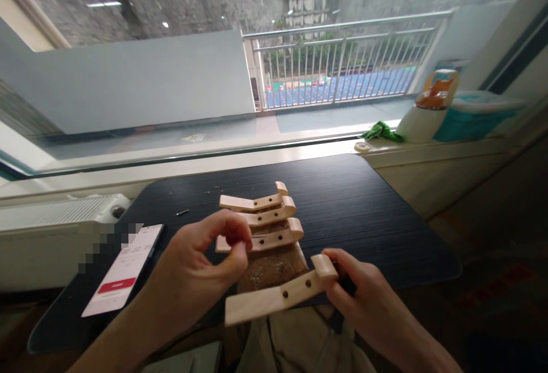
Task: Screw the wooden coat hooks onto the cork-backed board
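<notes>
Black table [363, 213]; right hand [363, 299] (closed) gripping wooden hook [278, 296]

Your left hand [205, 264]: raised mid-frame, forearm entering from lower left, bare. Fingers curled inward, thumb [237, 261] pressed against index fingertip in tight pinch; whether anything sits in pinch, cannot tell. Back of hand faces you, wrist slightly bent.

Your right hand [363, 293]: lower, forearm entering from lower right corner, bare. Fingers [342, 259] extended forward and left, closed in grip at fingertips, thumb underneath and mostly hidden. Palm turned down.

Hands apart, left higher than right, both at roughly same depth.
</notes>
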{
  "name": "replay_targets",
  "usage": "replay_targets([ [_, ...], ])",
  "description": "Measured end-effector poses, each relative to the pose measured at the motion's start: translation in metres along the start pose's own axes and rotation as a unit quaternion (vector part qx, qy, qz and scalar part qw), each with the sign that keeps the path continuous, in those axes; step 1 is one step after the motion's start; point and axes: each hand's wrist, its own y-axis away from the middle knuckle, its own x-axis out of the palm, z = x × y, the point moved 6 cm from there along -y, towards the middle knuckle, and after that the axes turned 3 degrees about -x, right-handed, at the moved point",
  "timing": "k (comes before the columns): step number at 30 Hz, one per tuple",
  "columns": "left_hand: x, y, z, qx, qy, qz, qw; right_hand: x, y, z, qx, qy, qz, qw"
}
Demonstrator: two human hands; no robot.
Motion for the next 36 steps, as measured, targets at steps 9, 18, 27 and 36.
replay_targets([
  [9, 0.004, 0.022, 0.028, -0.065, 0.029, 0.017, 0.997, 0.000, -0.007, -0.010, -0.020, 0.000, -0.035, 0.999],
  [18, 0.007, 0.028, 0.024, 0.038, -0.025, -0.015, 0.999, 0.010, -0.020, -0.004, -0.021, -0.004, -0.037, 0.999],
  [27, 0.026, 0.054, 0.031, 0.145, -0.040, -0.079, 0.985, 0.018, -0.018, -0.008, 0.014, -0.031, -0.014, 0.999],
  [36, 0.038, 0.051, 0.044, 0.153, -0.048, -0.069, 0.985, 0.025, -0.032, -0.016, 0.014, -0.063, 0.011, 0.998],
])
